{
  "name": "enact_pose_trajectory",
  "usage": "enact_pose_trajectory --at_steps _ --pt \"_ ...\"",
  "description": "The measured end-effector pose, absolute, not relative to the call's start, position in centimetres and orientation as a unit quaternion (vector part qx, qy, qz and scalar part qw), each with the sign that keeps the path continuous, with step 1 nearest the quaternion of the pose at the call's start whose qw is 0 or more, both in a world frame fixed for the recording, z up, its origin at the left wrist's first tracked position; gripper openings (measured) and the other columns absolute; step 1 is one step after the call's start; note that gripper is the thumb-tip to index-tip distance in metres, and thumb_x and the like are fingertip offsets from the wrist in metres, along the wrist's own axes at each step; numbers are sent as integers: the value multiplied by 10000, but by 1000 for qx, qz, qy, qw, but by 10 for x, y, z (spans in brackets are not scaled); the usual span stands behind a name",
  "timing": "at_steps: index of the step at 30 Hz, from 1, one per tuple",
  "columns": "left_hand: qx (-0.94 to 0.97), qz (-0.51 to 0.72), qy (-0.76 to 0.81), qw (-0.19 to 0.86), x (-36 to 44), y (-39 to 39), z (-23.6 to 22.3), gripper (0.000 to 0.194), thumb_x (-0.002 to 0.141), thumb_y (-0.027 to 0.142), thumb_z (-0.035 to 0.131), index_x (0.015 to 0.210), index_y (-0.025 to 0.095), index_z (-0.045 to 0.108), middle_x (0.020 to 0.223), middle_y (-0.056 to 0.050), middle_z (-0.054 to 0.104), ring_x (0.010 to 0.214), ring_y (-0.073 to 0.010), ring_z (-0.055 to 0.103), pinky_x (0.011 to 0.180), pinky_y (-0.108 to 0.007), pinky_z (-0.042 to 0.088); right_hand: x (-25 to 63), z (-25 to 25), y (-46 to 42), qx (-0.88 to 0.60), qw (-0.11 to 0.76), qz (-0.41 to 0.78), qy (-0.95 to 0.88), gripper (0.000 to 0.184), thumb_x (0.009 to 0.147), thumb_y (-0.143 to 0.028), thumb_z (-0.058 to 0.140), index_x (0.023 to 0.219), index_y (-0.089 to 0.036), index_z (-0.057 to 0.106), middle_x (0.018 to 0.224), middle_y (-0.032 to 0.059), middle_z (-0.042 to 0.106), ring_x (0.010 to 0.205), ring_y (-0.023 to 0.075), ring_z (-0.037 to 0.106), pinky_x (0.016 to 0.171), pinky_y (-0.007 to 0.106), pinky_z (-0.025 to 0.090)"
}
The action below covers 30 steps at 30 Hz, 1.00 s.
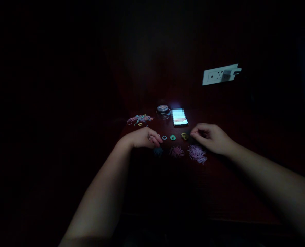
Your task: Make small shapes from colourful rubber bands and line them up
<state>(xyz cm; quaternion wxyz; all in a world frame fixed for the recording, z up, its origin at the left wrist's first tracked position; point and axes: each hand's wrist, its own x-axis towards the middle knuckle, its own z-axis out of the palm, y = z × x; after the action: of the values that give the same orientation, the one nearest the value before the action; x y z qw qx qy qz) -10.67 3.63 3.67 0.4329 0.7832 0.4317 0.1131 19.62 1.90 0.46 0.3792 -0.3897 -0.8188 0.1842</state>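
My left hand [149,137] is above the dark table with its fingers loosely bent and a little apart, no object visible in it. Just below its fingertips lies a small pile of blue elastic bands [158,152], with a pale blue ring-shaped band [164,137] to the right. My right hand [207,135] has thumb and fingers pinched together; anything between them is too small to make out. Beside those fingertips are yellow bands [184,136], and left of them green bands [173,137]. A pink pile [176,151] and a lilac pile [197,154] of bands lie nearer me.
A heap of mixed coloured bands [140,119] lies at the back left. Behind the rows stand a round clear container [163,111] and a lit phone [179,117]. A wall socket [215,76] with a plug is at the upper right. The surroundings are very dark.
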Motion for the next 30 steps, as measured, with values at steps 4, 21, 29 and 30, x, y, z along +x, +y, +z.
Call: enact_pose_trajectory --at_steps 4,21,29,30 --pt "756 246 497 347 -119 53 24 200 795 174 569 942 149 703 896 -67 744 817 -161 684 782 -295 525 197 5 19 -393 379 180 -818 228 850 -353 562 758 -167 658 657 21 586 601 141 520 538 262 398" --pt "682 228 694 45 -135 96 -20 199 820 294 577 941 252 729 1035 -32 730 901 -178 666 857 -257 484 198 4 22 -383 373 163 -830 220 856 -337 557 739 -174 647 623 4 562 582 134 511 556 263 401" --pt "689 267 671 63 -130 90 -11 192 795 260 595 906 195 738 902 -67 746 821 -197 678 804 -294 517 198 5 21 -379 379 177 -826 205 853 -330 565 737 -180 643 651 14 581 601 144 528 568 276 412" --pt "690 285 662 65 -126 87 -8 184 790 283 610 891 196 736 879 -63 745 804 -199 678 791 -307 524 198 5 21 -379 380 178 -825 196 852 -323 567 741 -181 645 656 15 584 602 144 529 568 277 413"
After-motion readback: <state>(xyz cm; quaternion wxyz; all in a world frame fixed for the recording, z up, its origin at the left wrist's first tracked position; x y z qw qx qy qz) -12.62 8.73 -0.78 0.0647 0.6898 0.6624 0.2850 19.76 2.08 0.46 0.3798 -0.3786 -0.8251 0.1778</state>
